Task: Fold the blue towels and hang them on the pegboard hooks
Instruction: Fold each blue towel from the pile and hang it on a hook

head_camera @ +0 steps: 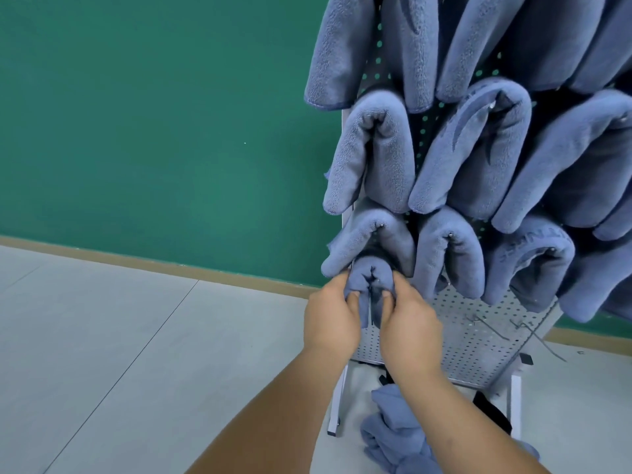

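A folded blue towel [371,278] is draped over a hook low on the left side of the white pegboard [478,333]. My left hand [330,316] grips its left half and my right hand [408,319] pinches its right half, the two hands close together. Several other folded blue towels [372,155] hang in rows on hooks above and to the right. The hook under the held towel is mostly hidden by cloth.
A heap of loose blue towels [393,436] lies on the floor by the pegboard's white stand leg [337,401]. Two bare wire hooks [485,325] stick out of the lower right of the board. A green wall stands behind, pale tiled floor to the left.
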`<state>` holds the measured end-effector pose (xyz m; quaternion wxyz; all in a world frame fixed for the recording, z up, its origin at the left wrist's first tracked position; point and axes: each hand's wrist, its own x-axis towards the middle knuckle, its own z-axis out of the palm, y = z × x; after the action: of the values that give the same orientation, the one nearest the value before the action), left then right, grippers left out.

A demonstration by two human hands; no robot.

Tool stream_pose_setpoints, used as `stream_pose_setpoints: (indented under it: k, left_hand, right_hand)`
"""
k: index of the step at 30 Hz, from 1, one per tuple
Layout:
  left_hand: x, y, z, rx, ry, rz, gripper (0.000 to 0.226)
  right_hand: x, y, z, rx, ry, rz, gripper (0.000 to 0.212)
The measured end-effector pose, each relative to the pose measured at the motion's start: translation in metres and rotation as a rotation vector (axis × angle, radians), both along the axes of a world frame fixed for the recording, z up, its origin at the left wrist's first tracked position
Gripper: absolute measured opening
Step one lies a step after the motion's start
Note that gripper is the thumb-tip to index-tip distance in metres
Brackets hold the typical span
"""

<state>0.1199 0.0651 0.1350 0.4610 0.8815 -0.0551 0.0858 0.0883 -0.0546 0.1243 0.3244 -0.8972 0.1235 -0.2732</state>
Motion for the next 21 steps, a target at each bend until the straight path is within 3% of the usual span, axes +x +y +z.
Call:
stream_pose_setpoints:
  k: [2, 7, 10, 12, 21]
  left_hand:
    - [0.000, 0.002, -0.013, 0.126, 0.027, 0.005, 0.011]
    - [-0.003, 0.018, -0.038, 0.487, 0.122, -0.068, 0.021]
    - [-0.012, 0.027, -0.051, 0.595, 0.217, -0.103, 0.028]
    - [-0.024, 0.031, -0.062, 0.622, 0.289, -0.098, 0.037]
    - [-0.129, -0.009, -0.140, 0.618, 0.517, -0.446, 0.050]
  right_hand:
    - [-0.005, -0.006, -0.020, -0.066, 0.072, 0.025, 0.023]
    - [-0.019, -0.027, -0.056, -0.204, 0.207, 0.064, 0.029]
    - [-0.035, -0.045, -0.071, -0.277, 0.322, 0.102, 0.052]
    - [-0.056, -0.057, -0.081, -0.262, 0.399, 0.094, 0.064]
    - [-0.185, -0.110, -0.153, -0.289, 0.952, 0.222, 0.064]
